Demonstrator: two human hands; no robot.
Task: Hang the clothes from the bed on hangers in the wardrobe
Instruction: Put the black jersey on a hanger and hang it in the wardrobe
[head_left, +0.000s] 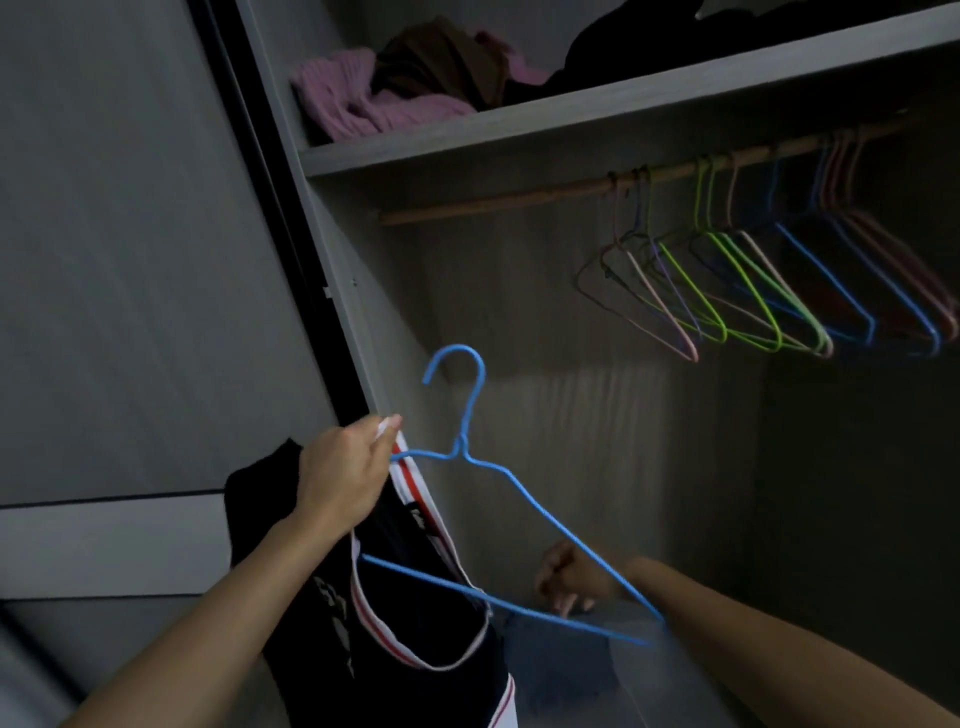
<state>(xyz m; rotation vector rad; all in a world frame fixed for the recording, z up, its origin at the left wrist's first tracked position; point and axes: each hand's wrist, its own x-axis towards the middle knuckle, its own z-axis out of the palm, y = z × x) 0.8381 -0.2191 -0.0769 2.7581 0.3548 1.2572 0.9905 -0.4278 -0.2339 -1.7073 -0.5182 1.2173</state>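
1. My left hand (345, 470) is closed in a pinch on the white-edged strap of the jersey (415, 623), thumb on top, close to the left wall of the wardrobe (363, 332). I hold it high so the jersey hangs open below.
2. The left arm of the hanger (460, 449) runs into that same pinch, so one hand carries both. Its hook stands free above my knuckles.
3. The jersey drops straight down from the grip, beneath my left wrist. The hanger's bottom bar passes through its trimmed opening, so I judge one shoulder is on and the other is not yet.
4. My right hand (563, 579) is low inside the wardrobe, behind the hanger's right arm, fingers pointing down near the bottom bar. It is dim and blurred, so I cannot tell whether it holds anything.
5. The hanger's right corner lies across my right forearm.
6. The rail (493, 203) runs up to the right under the shelf (519, 130). Its left end is bare, and empty hangers (745, 283) crowd the right part. I judge the bare stretch is the place for this one.
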